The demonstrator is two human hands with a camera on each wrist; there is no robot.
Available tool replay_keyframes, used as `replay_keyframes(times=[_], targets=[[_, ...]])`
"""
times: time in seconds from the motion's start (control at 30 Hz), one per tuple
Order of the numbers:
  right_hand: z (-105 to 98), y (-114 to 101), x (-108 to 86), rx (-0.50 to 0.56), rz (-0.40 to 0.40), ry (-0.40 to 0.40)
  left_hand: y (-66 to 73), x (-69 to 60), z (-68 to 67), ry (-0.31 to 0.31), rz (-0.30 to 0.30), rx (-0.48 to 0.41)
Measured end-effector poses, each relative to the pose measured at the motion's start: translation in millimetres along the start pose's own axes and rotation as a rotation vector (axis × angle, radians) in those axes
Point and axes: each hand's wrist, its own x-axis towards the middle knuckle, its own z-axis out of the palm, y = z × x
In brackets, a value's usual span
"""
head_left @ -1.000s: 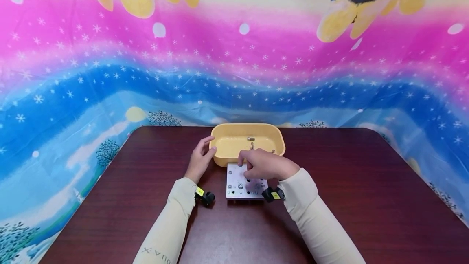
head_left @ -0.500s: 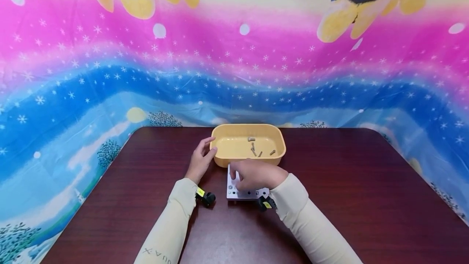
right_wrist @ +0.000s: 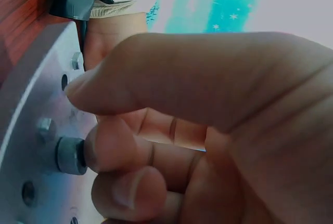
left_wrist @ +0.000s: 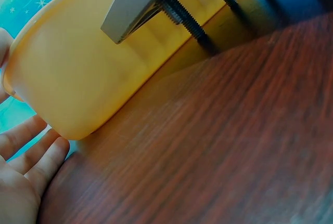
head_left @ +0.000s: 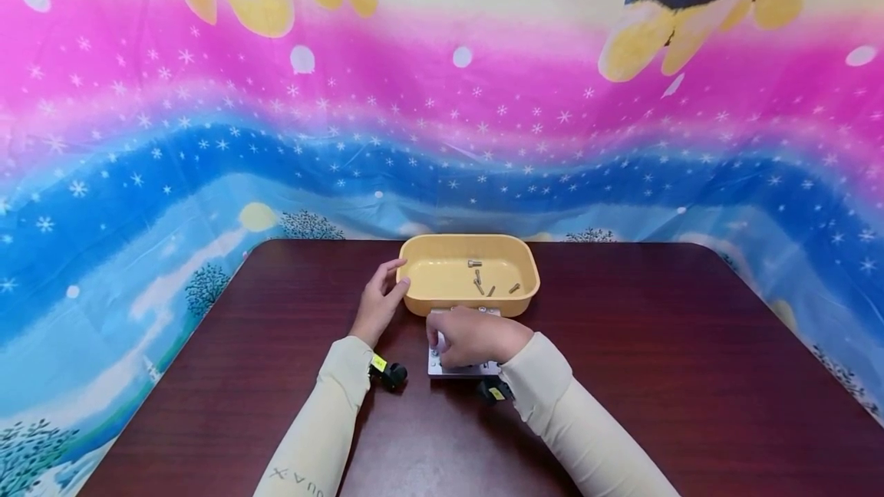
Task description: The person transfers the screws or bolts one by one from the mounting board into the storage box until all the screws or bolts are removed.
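Observation:
My left hand (head_left: 377, 303) rests against the left end of the yellow plastic box (head_left: 421, 304), fingers loosely spread. Several socket-head bolts (head_left: 474, 263) lie inside the box. Over the silver metal plate (head_left: 434, 371) in front of it, my right hand (head_left: 476, 337) has its fingers bent. In the right wrist view one fingertip meets the head of a bolt (right_wrist: 71, 155) standing in the plate. The thumb (right_wrist: 104, 91) is apart from that head, near a hole; whether anything is pinched behind it is hidden. Threaded bolt shanks (left_wrist: 187, 21) stick out beneath the plate.
Everything stands on a dark red-brown wooden table (head_left: 656, 343). A printed cloth (head_left: 449, 121) hangs along its far edge, close behind the box. Black wrist cameras (head_left: 394, 376) sit near the table by both sleeves.
My right hand has moved left and toward me over the plate, uncovering the plate's far edge and more bolts in the box. The left hand has stayed at the box.

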Motion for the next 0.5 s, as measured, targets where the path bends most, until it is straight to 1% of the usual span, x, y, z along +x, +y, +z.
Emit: replay_keyframes(times=[0.17,0.33,0.37,0.5], targets=[[2,0,0.8,-0.001,0.007,-0.006,-0.5,-1.0,0.5,0.013,0.007,0.017],[3,-1,1.8,-0.008,0.027,-0.008,3.2,-2.3,-0.9,-0.011,-0.002,-0.003],[3,-1,1.8,-0.013,0.028,-0.006,5.4,-3.1,-1.4,-0.019,-0.006,-0.008],[3,-1,2.5,-0.025,0.033,0.001,24.2,-11.8,-3.0,-0.034,-0.013,-0.001]])
